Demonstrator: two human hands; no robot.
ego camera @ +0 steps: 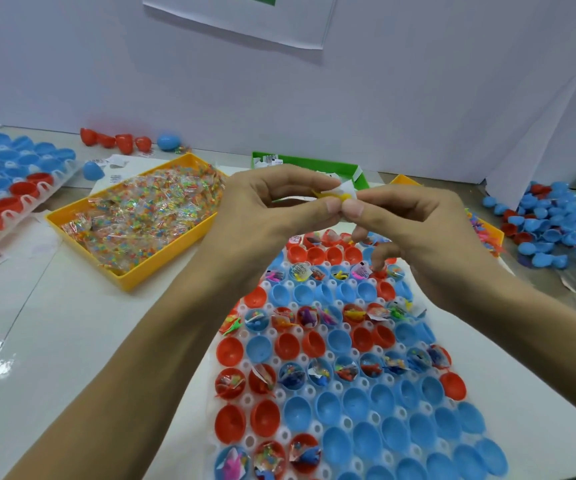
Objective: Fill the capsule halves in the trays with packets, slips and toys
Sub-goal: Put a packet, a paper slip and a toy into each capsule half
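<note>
My left hand [272,206] and my right hand [414,220] meet above the far end of the white tray [317,424]. Together they pinch a small yellow toy [335,196] with a white paper slip [347,186] between thumbs and forefingers. Below them the tray holds rows of red and blue capsule halves [356,407]. Some rows contain packets, slips and toys; other rows hold bare halves. A yellow bin of candy packets [148,216] sits to the left of my hands.
A second tray of capsule halves [6,181] lies at far left. A green bin [314,164] with slips stands behind my hands, beside a yellow bin of toys [484,233]. Loose capsule halves [549,226] are heaped at right. Closed capsules [124,140] line the back wall.
</note>
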